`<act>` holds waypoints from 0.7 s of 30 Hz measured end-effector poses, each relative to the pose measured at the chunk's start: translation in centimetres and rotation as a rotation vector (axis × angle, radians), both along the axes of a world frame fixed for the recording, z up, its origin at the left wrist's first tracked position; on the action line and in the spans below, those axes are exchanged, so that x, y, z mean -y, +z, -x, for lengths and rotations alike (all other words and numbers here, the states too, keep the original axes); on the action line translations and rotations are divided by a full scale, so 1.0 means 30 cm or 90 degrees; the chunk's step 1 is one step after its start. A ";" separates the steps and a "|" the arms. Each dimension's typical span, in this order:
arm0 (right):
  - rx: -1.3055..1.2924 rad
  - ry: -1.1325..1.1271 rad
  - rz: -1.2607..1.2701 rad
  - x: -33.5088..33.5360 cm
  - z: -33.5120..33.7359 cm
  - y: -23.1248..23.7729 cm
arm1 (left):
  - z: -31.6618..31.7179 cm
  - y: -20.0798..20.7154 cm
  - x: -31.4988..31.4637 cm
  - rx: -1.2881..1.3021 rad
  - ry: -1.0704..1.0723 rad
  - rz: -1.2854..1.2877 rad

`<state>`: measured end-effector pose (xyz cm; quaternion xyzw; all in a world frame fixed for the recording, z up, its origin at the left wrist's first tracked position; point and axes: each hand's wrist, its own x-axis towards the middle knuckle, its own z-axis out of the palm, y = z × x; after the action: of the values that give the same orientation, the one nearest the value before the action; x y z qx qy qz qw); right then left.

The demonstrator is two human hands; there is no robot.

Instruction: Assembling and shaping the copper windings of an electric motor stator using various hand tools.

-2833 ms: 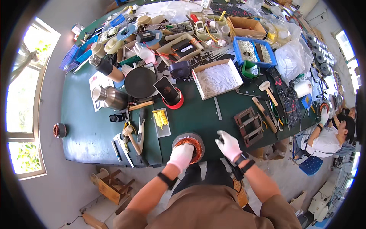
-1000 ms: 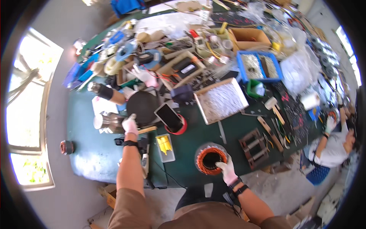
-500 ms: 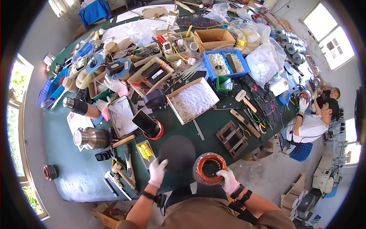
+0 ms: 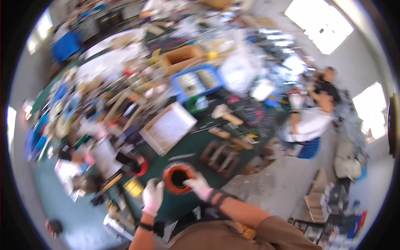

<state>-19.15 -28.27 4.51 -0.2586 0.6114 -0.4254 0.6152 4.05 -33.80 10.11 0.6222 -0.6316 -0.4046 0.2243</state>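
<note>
The whole view is smeared by motion. My right hand [image 4: 200, 186], in a white glove, grips the right rim of a copper-wound motor stator [image 4: 169, 183]. This orange ring has a dark hollow middle and is over the near part of the green table [image 4: 187, 161]; whether it rests there cannot be made out. Left of the ring, apart from it, is my gloved left hand [image 4: 153, 196]. Its fingers look loosely apart and nothing shows in them. A small tray of yellow pieces [image 4: 133, 187] lies just beyond that hand.
A phone stands by a red ring [image 4: 142, 166]. Beyond the stator lie a shallow box [image 4: 151, 143] of white strips and a brown metal frame [image 4: 218, 158]. Mallet [image 4: 228, 114] and hand tools lie farther right. Another person [image 4: 310, 116] sits at the table's right side.
My view has turned, so the table things appear farther left and blurred. My right hand has carried the stator from the near edge leftward, about where a dark disc showed.
</note>
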 end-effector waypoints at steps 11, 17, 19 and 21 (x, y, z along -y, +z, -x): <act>-0.349 0.162 -0.058 -0.242 0.342 0.061 | 0.215 -0.042 0.043 0.194 -0.103 0.121; -0.432 0.262 -0.035 -0.157 0.586 0.076 | 0.208 -0.066 0.024 0.236 -0.025 0.138; -0.470 0.326 0.023 -0.141 0.707 0.042 | 0.284 -0.051 0.035 0.217 0.020 0.131; -0.598 0.380 0.130 -0.095 0.872 -0.007 | 0.320 -0.056 0.028 0.192 0.082 0.105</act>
<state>-45.30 -25.41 4.30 -0.6401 0.6754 -0.1291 0.3428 -5.56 -34.65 8.42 0.6944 -0.6482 -0.2381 0.2025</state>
